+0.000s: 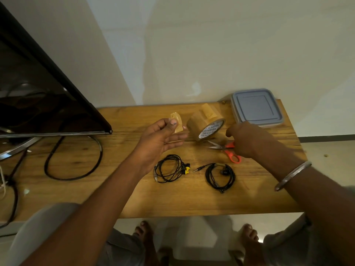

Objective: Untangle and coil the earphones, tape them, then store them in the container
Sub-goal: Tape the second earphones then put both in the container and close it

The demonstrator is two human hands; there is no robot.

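While the left hand (159, 139) was raised above the light wooden tabletop (134, 189), its grip was pinched on a short strip of translucent brown tape (177, 121). Thumb and one fingertip were closed on the strip, and the other fingers were stretched out loosely. Just right of that strip, a roll of brown packing tape with a white printed core (203, 125) stood on its edge, a loose flap sticking up from its top. The right hand (247, 139), a metal bangle (293, 174) on its wrist, lay over the orange-handled scissors (233, 158) beside the roll. Its back faced the camera, so whether its grip was closed on the handles could not be told.

Nearer the person, two coils of black earphones lay apart on the tabletop. One coil, with yellow earbuds (169, 168), lay below the left hand. The other coil, its jack plug pointing left (220, 175), lay below the scissors. A square plastic container with a grey lid (256, 107), shut, sat at the far right corner. A black monitor (38, 93) stood at the left.
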